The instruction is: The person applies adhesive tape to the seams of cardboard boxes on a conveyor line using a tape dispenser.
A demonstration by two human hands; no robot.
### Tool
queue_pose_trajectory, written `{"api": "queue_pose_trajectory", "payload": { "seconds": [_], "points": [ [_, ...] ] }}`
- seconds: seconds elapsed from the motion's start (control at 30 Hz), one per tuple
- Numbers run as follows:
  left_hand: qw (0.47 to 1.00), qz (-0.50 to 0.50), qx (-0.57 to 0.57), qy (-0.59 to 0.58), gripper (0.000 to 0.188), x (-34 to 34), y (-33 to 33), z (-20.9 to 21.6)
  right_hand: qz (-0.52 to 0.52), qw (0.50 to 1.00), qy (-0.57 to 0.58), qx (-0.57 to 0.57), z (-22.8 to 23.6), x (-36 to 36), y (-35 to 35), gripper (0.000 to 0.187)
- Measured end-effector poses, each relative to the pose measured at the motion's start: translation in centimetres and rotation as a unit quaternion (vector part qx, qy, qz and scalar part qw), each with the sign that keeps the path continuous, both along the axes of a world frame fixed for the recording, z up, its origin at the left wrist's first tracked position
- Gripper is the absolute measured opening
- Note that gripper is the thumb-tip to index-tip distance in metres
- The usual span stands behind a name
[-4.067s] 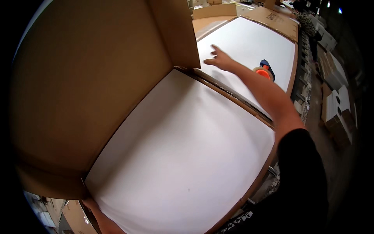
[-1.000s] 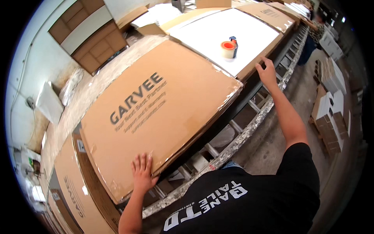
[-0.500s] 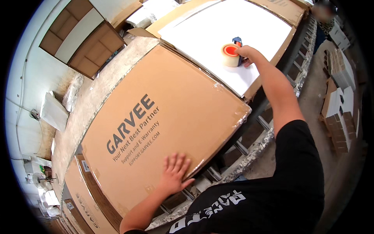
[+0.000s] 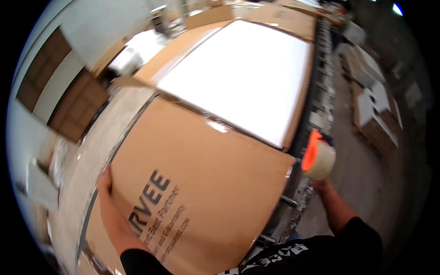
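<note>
A large flat cardboard box with dark print lies in front of me, with clear tape along its far edge. At its left edge, my left hand grips the side, the fingers partly hidden beyond the edge. Out past the box's right corner, my right hand holds a tape dispenser with an orange hub and a wide roll of tape. The roll hides most of the right hand's fingers. Beyond the box lies an open carton with a white sheet on top.
A roller conveyor runs along the right side under the boxes. Stacked white-and-brown packages stand on the floor at right. A brown-and-white panel leans on the left wall. Another person is at the far end.
My left hand has gone from the box's near right side to its left edge. My right hand has brought the tape dispenser off the white sheet, rightward and nearer. The view has shifted.
</note>
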State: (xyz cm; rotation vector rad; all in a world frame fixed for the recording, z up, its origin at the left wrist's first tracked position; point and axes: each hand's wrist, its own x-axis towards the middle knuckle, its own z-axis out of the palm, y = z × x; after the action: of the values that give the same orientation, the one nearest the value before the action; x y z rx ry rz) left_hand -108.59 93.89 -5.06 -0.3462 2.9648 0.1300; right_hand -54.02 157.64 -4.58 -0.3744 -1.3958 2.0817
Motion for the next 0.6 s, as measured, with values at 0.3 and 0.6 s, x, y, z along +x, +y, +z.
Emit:
{"api": "queue_pose_trajectory", "payload": {
  "seconds": [0.3, 0.6],
  "points": [
    [0.99, -0.095, 0.039, 0.099, 0.078, 6.2, 2.6, 0.4, -0.106, 0.905, -0.165, 0.378, -8.9, 2.7, 0.3, 0.04],
    [0.993, -0.057, 0.048, 0.095, 0.076, 24.1, -0.2, 0.6, -0.044, 0.877, -0.243, 0.412, -7.6, 16.9, -0.5, 0.036]
  ]
}}
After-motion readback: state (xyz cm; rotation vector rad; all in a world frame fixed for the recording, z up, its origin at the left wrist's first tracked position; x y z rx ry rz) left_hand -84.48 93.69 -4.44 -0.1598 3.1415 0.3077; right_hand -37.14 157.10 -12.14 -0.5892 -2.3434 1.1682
